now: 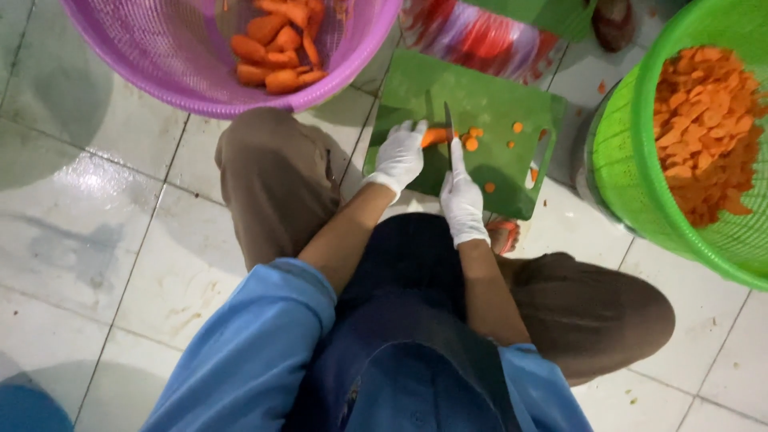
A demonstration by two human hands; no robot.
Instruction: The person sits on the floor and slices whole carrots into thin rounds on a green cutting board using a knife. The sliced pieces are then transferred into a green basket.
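View from above of a seated person working at a green cutting board (496,104) laid on a pale tiled floor (96,240). The left hand (400,156), in a white glove, rested on the near left part of the board with its fingers curled down over a piece of carrot (436,136), pinning it flat. The right hand (462,200), also gloved in white, lay at the near edge of the board, its fingers closed round the handle of a knife (449,124) whose blade stood edge-down on the carrot, just beside the left fingertips. A few cut carrot slices (472,142) lay scattered on the board to the right of the blade. Beyond the board's far left corner stood a purple mesh basket (160,56) holding whole peeled carrots (276,40). To the right of the board, well apart from the hands, stood a green mesh basket (632,152) heaped with sliced carrot pieces (704,120). The person's knees, in brown trousers, flanked the board's near side.
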